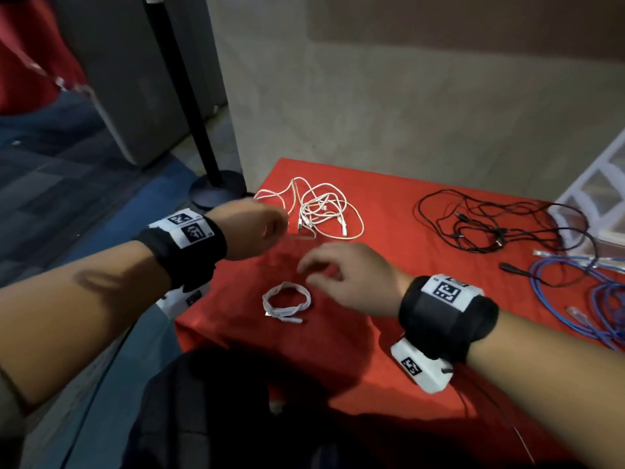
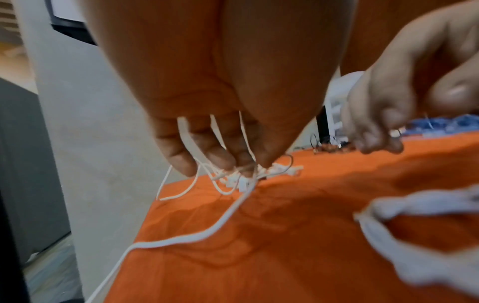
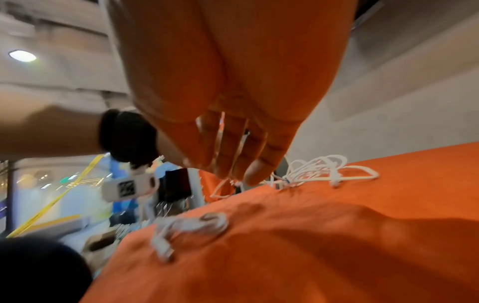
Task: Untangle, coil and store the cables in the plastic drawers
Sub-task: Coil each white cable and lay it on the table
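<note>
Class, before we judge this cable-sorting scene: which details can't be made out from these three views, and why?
- Head view: plastic drawers cut off by the right edge; contents unseen.
- Head view: left hand fingertips hidden behind the hand; grip on the white cable tangle unclear.
- Right wrist view: coiled white cable blurred; connector type unreadable.
- Head view: black cables too small to count.

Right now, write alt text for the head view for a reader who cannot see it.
The left hand reaches into a tangled white cable pile on a red tablecloth, while the right hand hovers open above a coiled white cable. Tangled black cables, blue cables and white plastic drawers lie to the right.
</note>
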